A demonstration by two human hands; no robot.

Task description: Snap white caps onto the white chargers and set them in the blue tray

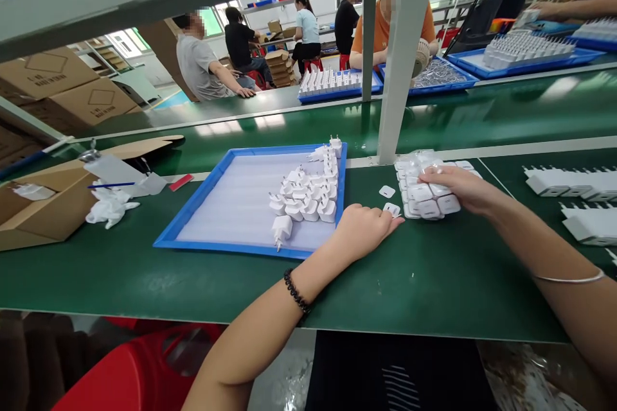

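My left hand [365, 231] is closed, its fingertips pinching at a small white square cover [391, 209] with a dark slot on the green bench. Another loose white cover [386, 191] lies just behind it. To the right, my right hand [457, 186] grips a pack of white square covers [427, 208] set in rows, with clear plastic at its top; its thumb side lies over the covers. Left of my left hand, a blue-rimmed tray [193, 245] holds several white plug adapters [299, 192], grouped along its right side.
A metal post [391, 64] rises behind the pack. Rows of white chargers [590, 226] stand at the far right. At left are an open cardboard box [43, 225], a crumpled white glove [110, 207] and a red strip [181, 182]. Co-workers sit across the green line.
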